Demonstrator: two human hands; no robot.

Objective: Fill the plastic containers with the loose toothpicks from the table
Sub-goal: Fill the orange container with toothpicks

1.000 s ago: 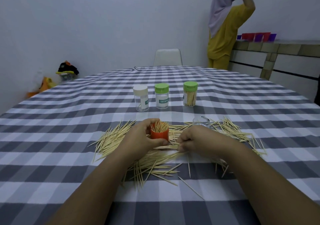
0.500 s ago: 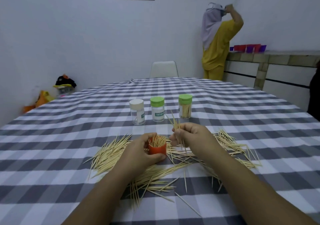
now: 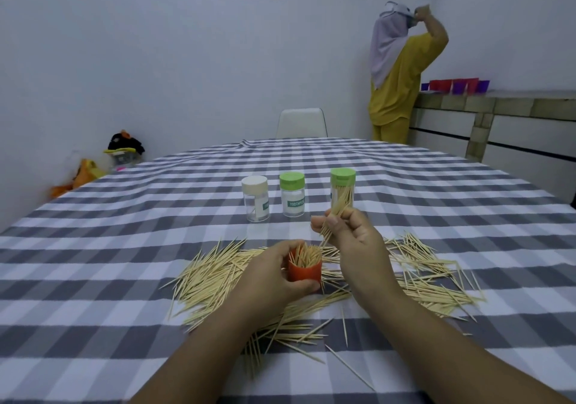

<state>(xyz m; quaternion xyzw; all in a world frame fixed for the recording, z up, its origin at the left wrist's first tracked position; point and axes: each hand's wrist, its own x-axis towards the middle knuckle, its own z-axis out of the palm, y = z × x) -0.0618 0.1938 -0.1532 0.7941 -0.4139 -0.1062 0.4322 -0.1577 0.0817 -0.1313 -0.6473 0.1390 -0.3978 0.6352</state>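
My left hand (image 3: 269, 274) grips an open orange container (image 3: 304, 271) that stands on the checked tablecloth (image 3: 124, 247), packed with upright toothpicks. My right hand (image 3: 350, 235) pinches a small bundle of toothpicks (image 3: 338, 209) just above and to the right of the container's mouth, lower tips pointing toward it. Loose toothpicks (image 3: 212, 276) lie spread around both hands, with more loose toothpicks on the right (image 3: 427, 276). Behind stand three capped containers: a white-lidded one (image 3: 256, 198), a green-lidded one (image 3: 292, 194) and a green-lidded one holding toothpicks (image 3: 343, 185).
A white chair (image 3: 301, 123) stands at the table's far side. A person in yellow (image 3: 402, 73) stands at the back right beside a counter (image 3: 498, 107) with coloured cups (image 3: 455, 85). Bags and toys (image 3: 121, 151) lie by the left wall.
My right hand left the pile, lifted a bundle of toothpicks and raised it over the orange container. My left hand kept its hold on the container. The view tilted up.
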